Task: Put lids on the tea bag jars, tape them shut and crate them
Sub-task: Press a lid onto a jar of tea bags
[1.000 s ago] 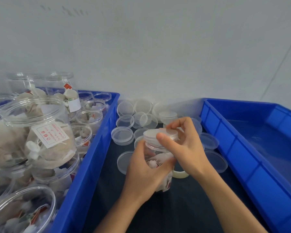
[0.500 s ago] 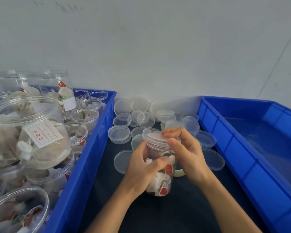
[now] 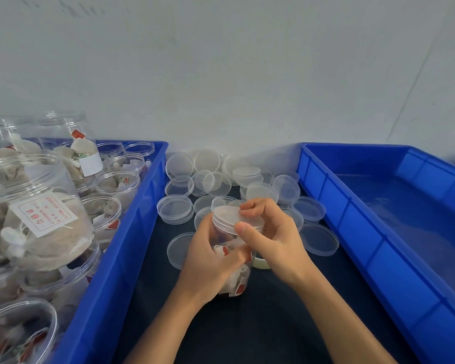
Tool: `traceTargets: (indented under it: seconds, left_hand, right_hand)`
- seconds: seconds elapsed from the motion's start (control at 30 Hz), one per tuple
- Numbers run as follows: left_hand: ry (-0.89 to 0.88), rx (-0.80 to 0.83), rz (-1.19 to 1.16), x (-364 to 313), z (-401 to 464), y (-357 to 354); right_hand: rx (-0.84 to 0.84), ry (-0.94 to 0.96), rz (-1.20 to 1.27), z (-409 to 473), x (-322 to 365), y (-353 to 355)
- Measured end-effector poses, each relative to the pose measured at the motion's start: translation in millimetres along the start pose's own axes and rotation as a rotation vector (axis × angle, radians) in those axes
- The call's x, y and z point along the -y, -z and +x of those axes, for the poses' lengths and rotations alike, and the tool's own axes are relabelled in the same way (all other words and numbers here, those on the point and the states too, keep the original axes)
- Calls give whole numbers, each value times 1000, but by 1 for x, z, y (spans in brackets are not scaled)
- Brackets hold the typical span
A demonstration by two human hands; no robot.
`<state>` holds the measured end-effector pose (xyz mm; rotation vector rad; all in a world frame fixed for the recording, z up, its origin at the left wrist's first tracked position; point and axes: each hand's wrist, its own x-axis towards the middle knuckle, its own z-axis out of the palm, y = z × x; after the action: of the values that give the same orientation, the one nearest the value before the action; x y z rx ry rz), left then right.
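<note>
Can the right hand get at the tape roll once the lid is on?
Probably yes. The tape roll lies on the dark mat just under the right hand, partly hidden by it and the jar; nothing else blocks it.

Clear round plastic jar [image 3: 233,261]: upright on the dark table surface between two crates, packed with white tea bags bearing red tags. Translucent round plastic lid [image 3: 237,216]: sits on the jar's threaded mouth, slightly tilted. Loose clear plastic lids [image 3: 175,208]: scattered and overlapping behind the jar, against the wall. Open unlidded jars of tea bags [image 3: 108,211]: crowded in the left blue plastic crate [image 3: 121,245]. Right blue plastic crate [image 3: 378,232]: holds no jars. Pale tape roll [image 3: 260,263]: flat, just right of the jar.
</note>
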<state>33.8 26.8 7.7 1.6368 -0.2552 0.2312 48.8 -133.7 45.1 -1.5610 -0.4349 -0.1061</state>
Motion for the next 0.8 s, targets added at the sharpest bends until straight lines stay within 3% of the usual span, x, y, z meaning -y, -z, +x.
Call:
traceTargets:
  seconds: [0.17,0.43,0.53,0.67,0.73,0.8]
  left_hand:
    - [-13,-51,53,2,-4,-3]
    - [-44,-63,91,-1,-4,-3]
    - [-77,-94,149,-3,-5,-6]
    - [-107,-120,272,-3,-7,-10]
    - [-108,-109,266,-2,-6,-7]
    - [-114,-116,246,-1,-5,-4]
  right_hand:
    - [5,88,-336,-1,5,5]
    - [291,50,-597,18,33,20]
    - [227,-5,-752,22,39,12]
    - [145,-46,-1162,20,41,-6]
    - [278,-60,-1108,21,46,-2]
    - [380,-117,-894,26,55,5]
